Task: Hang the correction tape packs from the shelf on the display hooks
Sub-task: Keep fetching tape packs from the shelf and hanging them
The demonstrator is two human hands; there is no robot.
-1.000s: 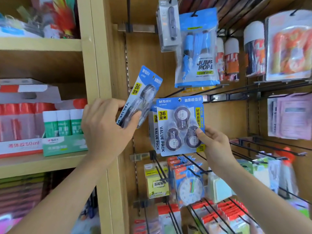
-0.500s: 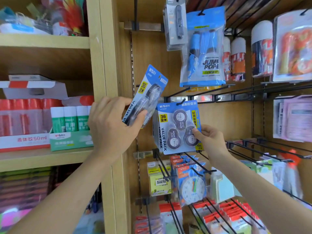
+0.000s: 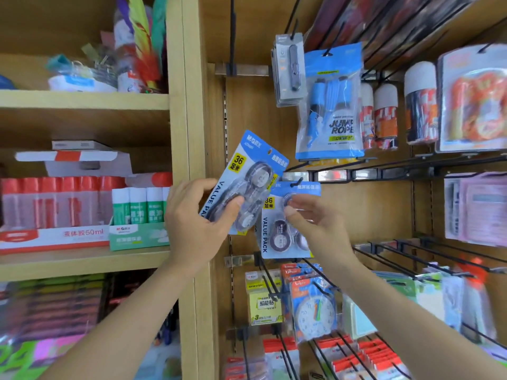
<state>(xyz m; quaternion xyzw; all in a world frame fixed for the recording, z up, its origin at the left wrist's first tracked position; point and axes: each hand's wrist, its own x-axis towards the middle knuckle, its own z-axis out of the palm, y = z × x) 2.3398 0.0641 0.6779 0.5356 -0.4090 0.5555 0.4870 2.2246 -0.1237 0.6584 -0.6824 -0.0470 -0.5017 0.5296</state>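
Left hand (image 3: 196, 229) clamped, thumb over front, on a blue-and-white carded correction tape pack (image 3: 248, 179), tilted, held before the wooden pegboard panel (image 3: 384, 215). Right hand (image 3: 319, 224), fingers loosely curled, touches a second identical blue pack (image 3: 277, 231) hanging on a black wire hook (image 3: 297, 180); firm grip not discernible. Blue jump rope bag (image 3: 330, 105) hangs above.

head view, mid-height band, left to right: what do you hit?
Red-capped glue bottles → green-capped glue sticks → left hand gripping a tilted correction tape pack → right hand on the hung correction tape pack → empty black hooks → pink packs.
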